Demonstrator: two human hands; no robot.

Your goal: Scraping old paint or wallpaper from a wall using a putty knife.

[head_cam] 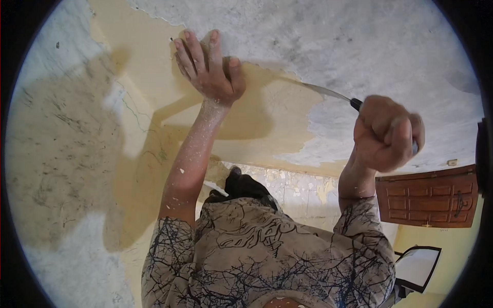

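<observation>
My left hand (212, 73) rests on the yellow paint (269, 119) of the wall in front of me, fingers spread. White dust and flakes cling to that forearm. The fingertips are at the edge where paint meets bare grey plaster (346, 42). In my right fist (387, 133) is a scraper; its thin metal blade (327, 90) points left from a black handle (356, 104). The blade's far end lies along the ragged paint edge, partly blurred, so its exact contact is hard to tell.
A second wall (50, 154) with patchy, scuffed plaster meets this one at my left. Paint flakes (296, 184) litter the tiled floor by my dark-clad legs (246, 188). A brown panelled wooden door (427, 196) and a dark-framed pane (418, 265) stand at the right.
</observation>
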